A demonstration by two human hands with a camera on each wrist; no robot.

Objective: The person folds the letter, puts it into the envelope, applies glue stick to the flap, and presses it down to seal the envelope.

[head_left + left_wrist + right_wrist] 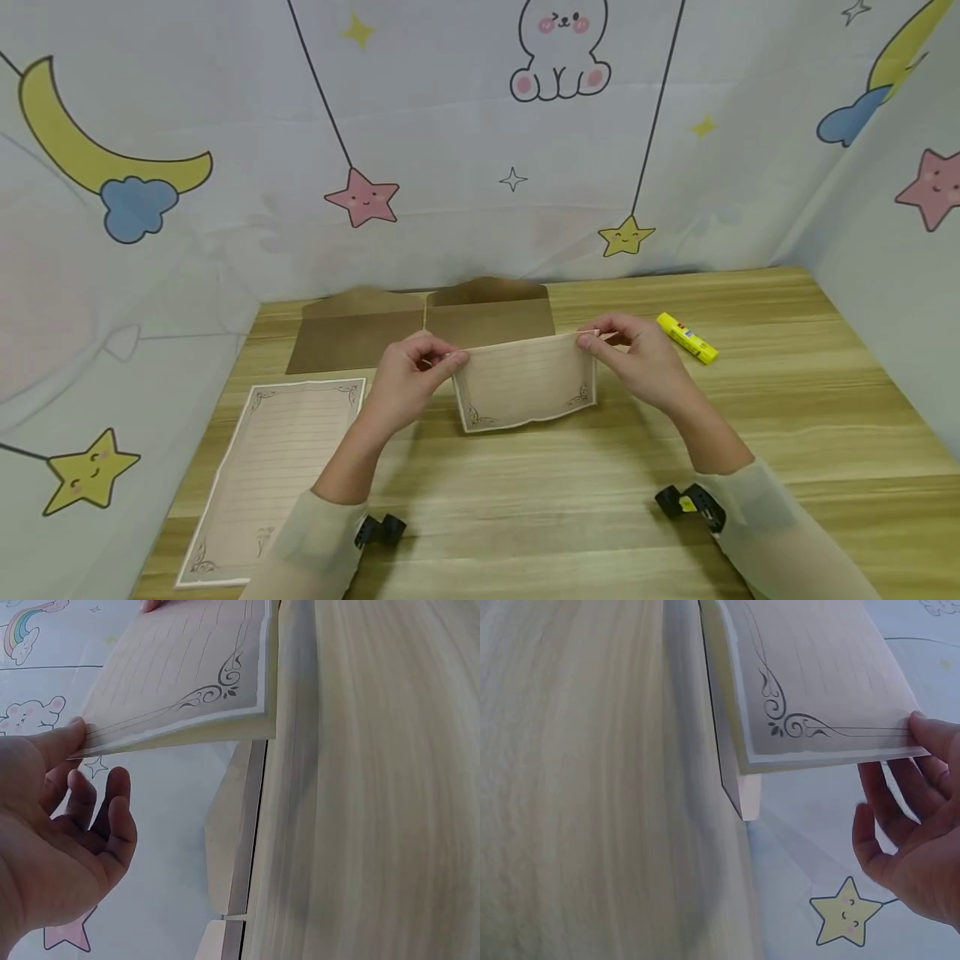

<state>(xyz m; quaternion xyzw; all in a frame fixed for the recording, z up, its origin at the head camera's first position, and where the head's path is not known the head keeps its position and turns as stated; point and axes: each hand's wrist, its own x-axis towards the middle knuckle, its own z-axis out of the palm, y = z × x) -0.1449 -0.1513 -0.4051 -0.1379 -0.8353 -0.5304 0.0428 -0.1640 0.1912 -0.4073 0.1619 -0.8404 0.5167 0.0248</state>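
Note:
A sheet of lined writing paper (525,382), folded over along its top edge, hangs between the two hands above the table. Its bordered half with dark scroll corners faces the head camera. My left hand (408,383) pinches the top left corner between thumb and fingers; in the left wrist view the other fingers of the left hand (60,817) curl loosely beneath. At the top right corner, my right hand (641,362) pinches the fold the same way. The right wrist view shows the two layers of the writing paper (832,697) slightly apart at the lower edge.
Two brown envelopes (352,342) with raised flaps lie side by side at the back of the wooden table (525,517). An unfolded lined sheet (288,450) lies at the left, partly under the left forearm. A yellow glue stick (687,338) lies beyond the right hand. A patterned curtain (450,125) hangs behind.

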